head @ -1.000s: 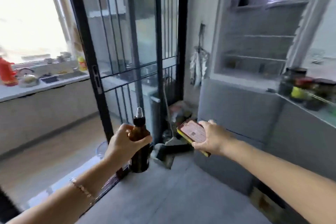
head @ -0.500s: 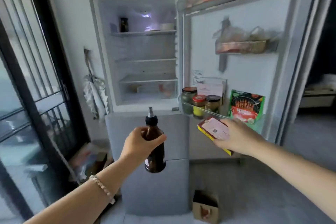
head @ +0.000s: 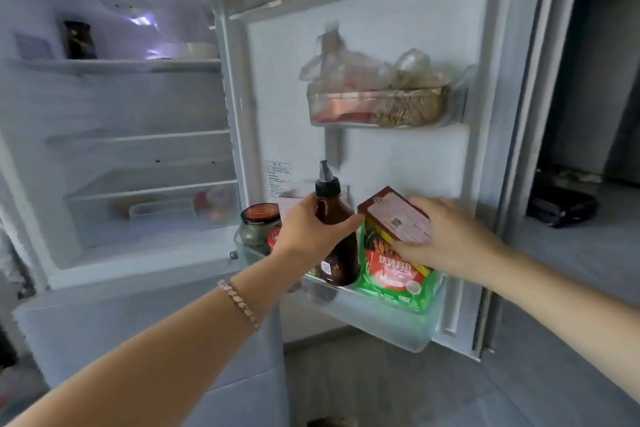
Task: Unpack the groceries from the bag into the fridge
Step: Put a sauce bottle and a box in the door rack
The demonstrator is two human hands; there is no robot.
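- Our left hand (head: 311,229) grips the bottle (head: 341,263) upright, its base in the door bin (head: 398,319).
- Our right hand (head: 450,239) holds the box (head: 394,222) tilted above the packet (head: 391,274).
- The view is blurred: the box possibly touches the packet.

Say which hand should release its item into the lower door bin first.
Left hand: its brown bottle is down inside the door bin; the right hand holds its box above the green packet.

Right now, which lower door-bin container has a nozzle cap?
The brown sauce bottle gripped by the left hand; the jars beside it have flat lids.
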